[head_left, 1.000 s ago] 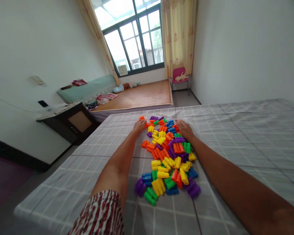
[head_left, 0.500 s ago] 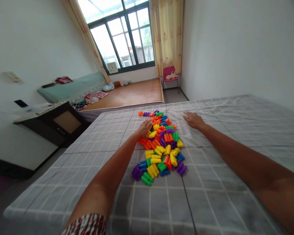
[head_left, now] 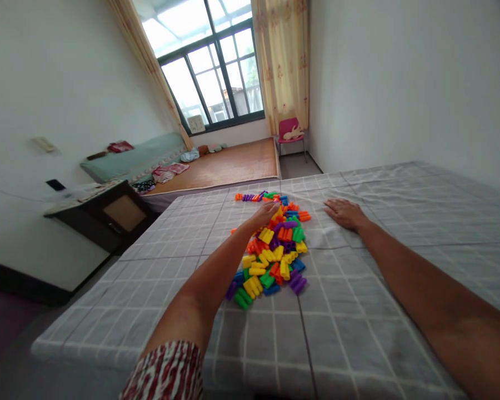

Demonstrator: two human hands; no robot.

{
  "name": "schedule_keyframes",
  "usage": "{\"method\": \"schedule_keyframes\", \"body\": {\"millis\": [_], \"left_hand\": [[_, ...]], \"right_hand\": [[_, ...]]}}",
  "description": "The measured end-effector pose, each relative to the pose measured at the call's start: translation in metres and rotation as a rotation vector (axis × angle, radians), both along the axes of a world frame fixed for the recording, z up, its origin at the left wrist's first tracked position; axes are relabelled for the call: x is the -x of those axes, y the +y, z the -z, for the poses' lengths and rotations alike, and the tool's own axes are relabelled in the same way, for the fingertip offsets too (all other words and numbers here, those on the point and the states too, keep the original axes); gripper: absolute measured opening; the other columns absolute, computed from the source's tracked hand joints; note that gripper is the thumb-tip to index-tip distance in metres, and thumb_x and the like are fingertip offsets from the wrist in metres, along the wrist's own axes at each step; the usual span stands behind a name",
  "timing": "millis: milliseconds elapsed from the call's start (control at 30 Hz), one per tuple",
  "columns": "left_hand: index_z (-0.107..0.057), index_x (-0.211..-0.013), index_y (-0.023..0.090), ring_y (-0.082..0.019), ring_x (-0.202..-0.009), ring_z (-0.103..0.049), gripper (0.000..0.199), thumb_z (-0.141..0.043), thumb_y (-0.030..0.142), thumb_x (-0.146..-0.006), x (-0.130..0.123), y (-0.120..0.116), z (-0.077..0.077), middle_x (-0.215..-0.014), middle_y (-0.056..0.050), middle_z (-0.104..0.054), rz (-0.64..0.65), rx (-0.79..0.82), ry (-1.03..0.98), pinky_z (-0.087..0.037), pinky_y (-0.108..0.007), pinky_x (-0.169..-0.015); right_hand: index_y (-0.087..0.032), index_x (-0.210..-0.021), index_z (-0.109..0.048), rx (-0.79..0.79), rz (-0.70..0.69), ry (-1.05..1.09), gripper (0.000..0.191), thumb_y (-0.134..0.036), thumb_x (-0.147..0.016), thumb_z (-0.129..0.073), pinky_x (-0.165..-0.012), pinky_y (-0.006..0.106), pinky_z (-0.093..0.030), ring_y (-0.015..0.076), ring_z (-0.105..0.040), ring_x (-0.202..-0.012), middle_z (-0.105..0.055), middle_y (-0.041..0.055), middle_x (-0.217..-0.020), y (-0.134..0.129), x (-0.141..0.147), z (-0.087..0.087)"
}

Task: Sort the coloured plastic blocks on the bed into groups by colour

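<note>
A long heap of bright plastic building blocks (head_left: 270, 255), in yellow, orange, green, blue and purple, lies on a grey checked cloth (head_left: 358, 311). Each block looks like short tubes joined side by side. My left hand (head_left: 269, 212) rests on the far part of this heap, fingers stretched out and touching blocks, their tips partly lost among them. To the right of the heap, my right hand (head_left: 345, 213) lies flat on the cloth, fingers out and holding nothing. At the heap's far left end, several orange and purple blocks form a row (head_left: 250, 197).
Beyond the cloth-covered surface stands a low bed (head_left: 237, 161) with clothes and soft toys. A dark cabinet (head_left: 116, 216) is at the left. Near the curtain is a pink chair (head_left: 289, 130) holding a plush toy. A white wall (head_left: 400, 83) runs along the right.
My left hand has moved right across the heap, and some orange blocks there now stick out farther right. My right hand has shifted slightly right and nearer. The view has turned a little.
</note>
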State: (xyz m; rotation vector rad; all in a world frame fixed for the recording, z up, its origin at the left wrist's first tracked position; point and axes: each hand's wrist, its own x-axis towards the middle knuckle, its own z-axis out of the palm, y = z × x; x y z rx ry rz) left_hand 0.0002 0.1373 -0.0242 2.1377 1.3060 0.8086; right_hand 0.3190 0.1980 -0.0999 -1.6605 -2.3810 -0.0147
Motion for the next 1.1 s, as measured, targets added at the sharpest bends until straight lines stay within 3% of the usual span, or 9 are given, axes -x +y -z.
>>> {"method": "schedule_keyframes", "body": {"millis": [167,300,433,533,633,733,867,967,1100], "left_hand": [[-0.052,-0.135,0.019,-0.026,-0.141,-0.029,0.058,-0.027,0.055,-0.096,-0.019,-0.035,-0.045,-0.146,-0.009,-0.044,0.090,0.008,0.057,-0.023,-0.042,-0.116],[-0.039,-0.145,0.026,-0.026,-0.144,-0.024,0.059,-0.037,0.055,-0.094,0.036,-0.106,-0.075,-0.154,-0.005,-0.033,0.069,-0.003,0.195,-0.020,-0.046,-0.117],[-0.029,-0.149,0.030,-0.032,-0.144,-0.020,0.093,-0.070,0.057,-0.071,0.105,-0.189,-0.054,-0.158,-0.007,-0.020,-0.031,0.168,0.436,-0.024,-0.049,-0.115],[-0.016,-0.153,0.029,-0.034,-0.146,-0.013,0.112,-0.077,0.056,-0.063,0.117,-0.226,-0.022,-0.160,-0.010,-0.011,-0.085,0.238,0.478,-0.022,-0.050,-0.115],[-0.018,-0.153,0.024,-0.032,-0.146,-0.011,0.106,-0.074,0.052,-0.068,0.094,-0.224,0.004,-0.160,-0.013,-0.013,-0.107,0.126,0.388,-0.021,-0.047,-0.117],[-0.030,-0.148,0.023,-0.031,-0.146,-0.015,0.089,-0.072,0.045,-0.073,0.055,-0.190,0.014,-0.158,-0.014,-0.018,-0.180,-0.030,0.276,-0.023,-0.047,-0.117],[-0.037,-0.144,0.024,-0.029,-0.142,-0.025,0.070,-0.065,0.035,-0.080,0.000,-0.136,0.002,-0.153,-0.012,-0.030,-0.253,-0.156,0.170,-0.025,-0.048,-0.116],[-0.039,-0.143,0.024,-0.028,-0.142,-0.026,0.060,-0.054,0.027,-0.085,-0.045,-0.123,-0.014,-0.151,-0.011,-0.033,-0.264,-0.301,0.184,-0.023,-0.049,-0.116],[-0.047,-0.138,0.031,-0.028,-0.143,-0.023,0.049,-0.047,0.032,-0.090,-0.095,-0.153,-0.015,-0.151,-0.006,-0.037,0.073,-0.425,0.463,-0.017,-0.051,-0.117]], "right_hand": [[-0.028,-0.137,-0.050,0.015,-0.023,0.016,0.054,-0.050,-0.094,-0.026,-0.110,0.049,-0.029,0.0253,-0.039,-0.134,-0.045,0.0038,-0.147,-0.003,-0.005,-0.003],[-0.026,-0.136,-0.051,0.003,-0.036,0.034,0.054,-0.049,-0.093,-0.028,-0.110,0.047,-0.030,0.0253,-0.040,-0.134,-0.046,0.0042,-0.146,0.001,-0.007,0.001],[-0.026,-0.136,-0.052,-0.001,-0.052,0.050,0.054,-0.049,-0.093,-0.029,-0.109,0.049,-0.030,0.0264,-0.040,-0.133,-0.046,0.0054,-0.146,0.007,-0.006,0.005],[-0.023,-0.136,-0.052,0.003,-0.049,0.055,0.055,-0.050,-0.093,-0.030,-0.108,0.049,-0.031,0.0274,-0.041,-0.132,-0.046,0.0069,-0.146,0.009,-0.004,0.006],[-0.022,-0.136,-0.052,-0.002,-0.044,0.047,0.056,-0.050,-0.093,-0.029,-0.108,0.048,-0.031,0.0271,-0.041,-0.132,-0.046,0.0069,-0.146,0.009,-0.003,0.005],[-0.022,-0.137,-0.051,0.007,-0.061,0.041,0.055,-0.048,-0.093,-0.030,-0.109,0.047,-0.030,0.0257,-0.041,-0.132,-0.047,0.0063,-0.146,0.005,-0.003,0.004],[-0.022,-0.136,-0.053,0.014,-0.079,0.057,0.053,-0.046,-0.093,-0.032,-0.109,0.046,-0.030,0.0254,-0.041,-0.132,-0.048,0.0061,-0.145,0.001,-0.004,0.000],[-0.021,-0.135,-0.053,0.004,-0.085,0.051,0.054,-0.046,-0.093,-0.031,-0.109,0.044,-0.031,0.0251,-0.042,-0.132,-0.048,0.0065,-0.145,0.001,-0.005,0.000],[-0.021,-0.135,-0.054,-0.003,-0.096,0.062,0.053,-0.047,-0.093,-0.033,-0.109,0.043,-0.031,0.0248,-0.043,-0.131,-0.049,0.0067,-0.144,0.005,-0.005,0.004]]}}
